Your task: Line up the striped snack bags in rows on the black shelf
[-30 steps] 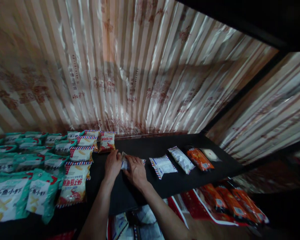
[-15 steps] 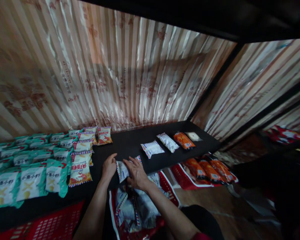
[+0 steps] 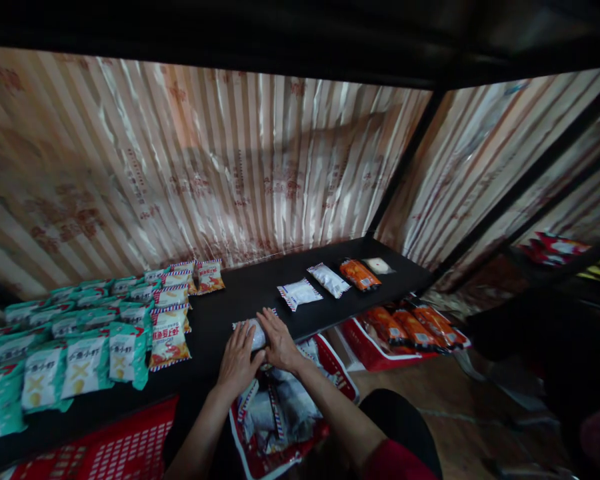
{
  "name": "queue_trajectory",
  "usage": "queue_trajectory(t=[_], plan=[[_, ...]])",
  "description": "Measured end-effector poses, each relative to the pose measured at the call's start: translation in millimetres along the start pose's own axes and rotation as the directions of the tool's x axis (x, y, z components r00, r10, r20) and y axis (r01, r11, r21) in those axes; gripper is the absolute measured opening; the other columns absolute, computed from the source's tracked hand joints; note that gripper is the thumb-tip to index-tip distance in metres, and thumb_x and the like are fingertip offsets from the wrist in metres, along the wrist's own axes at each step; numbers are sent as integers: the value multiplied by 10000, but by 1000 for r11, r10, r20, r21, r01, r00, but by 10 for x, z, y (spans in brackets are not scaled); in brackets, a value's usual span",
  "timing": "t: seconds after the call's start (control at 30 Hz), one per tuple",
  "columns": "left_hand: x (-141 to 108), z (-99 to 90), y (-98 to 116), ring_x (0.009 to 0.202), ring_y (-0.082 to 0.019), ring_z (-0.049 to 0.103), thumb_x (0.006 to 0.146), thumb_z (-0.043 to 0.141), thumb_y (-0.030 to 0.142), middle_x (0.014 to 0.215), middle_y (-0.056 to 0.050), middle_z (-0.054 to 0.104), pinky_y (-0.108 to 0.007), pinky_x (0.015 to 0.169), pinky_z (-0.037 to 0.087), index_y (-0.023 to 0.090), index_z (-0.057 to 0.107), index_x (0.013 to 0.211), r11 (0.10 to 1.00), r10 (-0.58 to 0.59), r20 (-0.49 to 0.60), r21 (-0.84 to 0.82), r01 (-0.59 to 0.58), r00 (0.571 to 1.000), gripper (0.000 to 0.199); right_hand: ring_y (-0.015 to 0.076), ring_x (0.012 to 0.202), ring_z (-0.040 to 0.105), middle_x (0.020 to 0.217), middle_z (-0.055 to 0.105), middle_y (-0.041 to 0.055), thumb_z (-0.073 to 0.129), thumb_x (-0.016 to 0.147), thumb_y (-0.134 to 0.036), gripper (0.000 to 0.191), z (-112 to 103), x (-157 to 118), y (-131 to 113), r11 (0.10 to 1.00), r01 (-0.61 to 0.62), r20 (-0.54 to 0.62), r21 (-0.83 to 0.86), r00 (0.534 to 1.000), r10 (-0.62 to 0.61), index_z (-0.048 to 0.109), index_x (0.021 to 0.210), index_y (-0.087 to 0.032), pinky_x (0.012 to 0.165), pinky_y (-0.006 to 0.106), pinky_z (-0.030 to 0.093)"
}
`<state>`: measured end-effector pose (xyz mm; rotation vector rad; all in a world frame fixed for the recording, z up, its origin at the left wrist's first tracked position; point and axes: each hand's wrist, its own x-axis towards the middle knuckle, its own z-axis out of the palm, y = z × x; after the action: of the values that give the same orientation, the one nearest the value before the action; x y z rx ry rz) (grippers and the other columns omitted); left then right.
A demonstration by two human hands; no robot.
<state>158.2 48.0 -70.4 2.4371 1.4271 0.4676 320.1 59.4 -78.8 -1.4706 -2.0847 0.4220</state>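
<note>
- Shelf (image 3: pixel 253 287): black, with its back edge along a striped sheet (image 3: pixel 220 180).
- Silver-white snack packet (image 3: pixel 257 335): lies at the shelf's front edge, beneath both hands, its striped end seams partly showing.
- Left hand (image 3: pixel 240 355): fingers extended and close together over the packet's left part.
- Right hand (image 3: pixel 281 343): fingers laid across its right part; whether either hand grips or merely presses cannot be told.
- Toward the shelf's right end, left to right: a striped-end pale packet (image 3: pixel 300 293), a second pale packet (image 3: pixel 329 280), an orange packet (image 3: pixel 360 275) and a clear packet (image 3: pixel 379 266).
- Toward the left end: rows of green-and-white packets (image 3: pixel 87 363), bordered by a column of orange-and-white packets (image 3: pixel 170 339).
- Below the front edge: a red basket (image 3: pixel 337 363) of silvery packets; to its right, another red basket (image 3: pixel 367 358) of orange packets.
</note>
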Motion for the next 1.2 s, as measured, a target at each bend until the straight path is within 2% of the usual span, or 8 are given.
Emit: queue_trajectory(t=[0.1,0.2,0.33,0.67,0.9,0.97,1.1,1.2], plan=[[-61,65,-9,1384,-290,109,767,560,314,1496,-132,208,-470,1084,261,133,259,1402,999,6,-11,34,-6,1000,726,253,1375,186,1471,275,137,407,516,-21,869,74,-141,107,999,-21,-125,49,992,27,337,1377,-113,1093,499,244],[-82,159,-23,1385,-274,113,761,527,173,1486,-138,241,-463,1082,279,129,276,1385,1000,8,-98,8,-8,995,673,232,1371,206,1466,301,101,388,525,2,879,140,-253,159,991,-19,-211,129,976,46,322,1388,-153,1100,494,258],[-42,282,-76,1372,-265,183,767,461,91,1446,-131,327,-466,1088,284,136,331,1349,998,14,-182,-64,-26,983,598,226,1314,342,1400,412,110,388,579,5,786,184,-336,180,973,-67,-305,219,943,133,389,1349,-154,1085,474,308],[-53,407,-168,1347,-249,261,777,367,56,1392,-117,408,-476,1083,308,142,408,1306,984,45,-302,-151,-95,952,537,219,1154,534,1213,595,97,434,596,-49,582,123,-479,113,921,-129,-368,369,889,272,578,1148,-167,1027,431,391],[-119,318,-129,1268,-255,387,801,379,100,1304,-113,505,-463,1054,359,122,474,1256,990,91,-331,-72,-121,939,466,231,1128,544,1204,586,154,446,661,-61,545,59,-587,15,962,-156,-338,223,914,226,537,1196,-105,993,418,423],[-161,265,-83,1232,-248,429,820,401,143,1279,-105,531,-450,1035,385,137,479,1258,988,122,-320,-51,-146,940,445,241,1219,460,1297,510,169,455,665,-38,615,3,-629,-46,986,-139,-323,88,933,160,471,1277,-101,1020,423,389],[-264,144,55,1160,-230,497,829,434,191,1234,-89,571,-402,982,439,180,493,1257,986,152,-297,-20,-165,943,432,279,1372,181,1464,308,105,506,692,-17,666,-138,-696,-185,975,-28,-236,-218,971,-25,438,1321,-225,1073,507,254],[-334,46,145,1099,-226,536,825,446,215,1192,-86,599,-376,944,466,191,521,1234,989,145,-270,2,-151,952,416,292,1371,179,1447,346,96,571,714,-64,640,-224,-723,-260,966,23,-167,-259,984,-68,445,1317,-237,1078,521,223]])
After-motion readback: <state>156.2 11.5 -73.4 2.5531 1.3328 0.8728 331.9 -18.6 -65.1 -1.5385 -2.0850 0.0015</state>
